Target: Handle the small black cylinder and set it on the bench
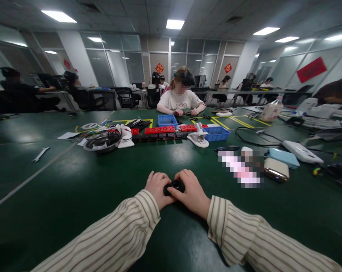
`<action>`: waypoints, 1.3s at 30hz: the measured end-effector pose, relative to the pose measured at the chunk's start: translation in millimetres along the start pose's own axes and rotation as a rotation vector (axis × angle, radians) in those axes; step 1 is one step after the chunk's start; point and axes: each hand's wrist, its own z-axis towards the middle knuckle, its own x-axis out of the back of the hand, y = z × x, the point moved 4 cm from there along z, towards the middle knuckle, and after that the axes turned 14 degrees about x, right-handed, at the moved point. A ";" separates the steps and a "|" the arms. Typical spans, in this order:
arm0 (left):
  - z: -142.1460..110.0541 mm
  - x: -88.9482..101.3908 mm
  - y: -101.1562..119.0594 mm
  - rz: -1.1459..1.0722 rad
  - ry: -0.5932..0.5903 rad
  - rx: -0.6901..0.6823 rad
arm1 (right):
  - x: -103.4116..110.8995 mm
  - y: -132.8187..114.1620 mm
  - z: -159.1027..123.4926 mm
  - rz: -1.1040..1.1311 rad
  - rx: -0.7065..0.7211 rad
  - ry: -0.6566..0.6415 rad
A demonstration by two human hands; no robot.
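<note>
Between my two hands, low over the near middle of the green table [108, 211], is a small black rounded object [176, 184] with a ring-like round part on top. I cannot make out its exact kind. My left hand [157, 188] curls round its left side. From the right, my right hand [193, 193] grips it, the thumb lying across its front. Fingers cover much of the object, and its underside is hidden.
Beyond my hands lie red and black power strips [159, 130], a white clip-like stand [198, 136], blue bins [216, 133] and a metal bowl [101, 143] of cables. A wrench [40, 155] is at left, a cream case [276, 170] at right. A person [182, 94] sits opposite.
</note>
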 end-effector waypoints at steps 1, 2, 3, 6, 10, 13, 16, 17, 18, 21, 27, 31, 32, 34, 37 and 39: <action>0.3 0.5 0.0 -0.003 0.002 -0.009 | 1.1 -1.8 0.5 0.005 0.012 0.000; 0.7 1.1 0.1 -0.007 0.005 -0.020 | 2.2 -3.9 1.0 0.010 0.027 0.000; 1.3 1.5 0.3 -0.011 0.006 -0.036 | 3.2 -5.9 1.4 0.012 0.044 0.003; 4.1 0.3 -0.1 -0.035 -0.012 -0.099 | 4.7 -10.1 2.1 0.017 0.094 0.011; 6.0 -4.4 -4.2 -0.073 -0.057 -0.154 | 3.7 -12.1 0.1 0.053 0.158 -0.020; 4.7 -4.7 -5.3 -0.080 -0.059 -0.145 | 4.0 -11.9 -1.2 0.092 0.174 -0.036; 2.4 0.2 -2.5 -0.067 -0.015 -0.092 | 5.8 -8.9 -1.5 0.088 0.123 0.009; 1.7 2.4 -1.2 -0.060 0.002 -0.074 | 6.3 -7.3 -1.5 0.076 0.096 0.031; 1.0 4.3 0.0 -0.053 0.017 -0.061 | 6.6 -5.5 -1.5 0.062 0.068 0.052; 0.1 6.8 2.2 -0.032 0.028 -0.058 | 5.1 -1.2 -1.1 0.031 0.013 0.074; 2.9 0.9 -2.5 -0.046 -0.019 -0.093 | 2.1 -3.1 0.5 0.071 0.033 0.023; 5.2 -1.6 -4.6 -0.064 -0.045 -0.143 | 5.2 -8.7 0.7 0.126 0.115 0.017; 5.9 -1.8 -4.8 -0.065 -0.048 -0.160 | 6.2 -9.9 0.7 0.138 0.139 0.018; 7.0 -2.1 -5.1 -0.064 -0.053 -0.191 | 7.8 -11.4 0.5 0.163 0.182 0.017; 7.3 -3.3 -6.2 -0.057 -0.067 -0.222 | 7.9 -11.7 -0.3 0.214 0.222 0.004; 6.2 -4.3 -7.2 -0.052 -0.067 -0.224 | 6.8 -9.8 -1.6 0.252 0.214 0.004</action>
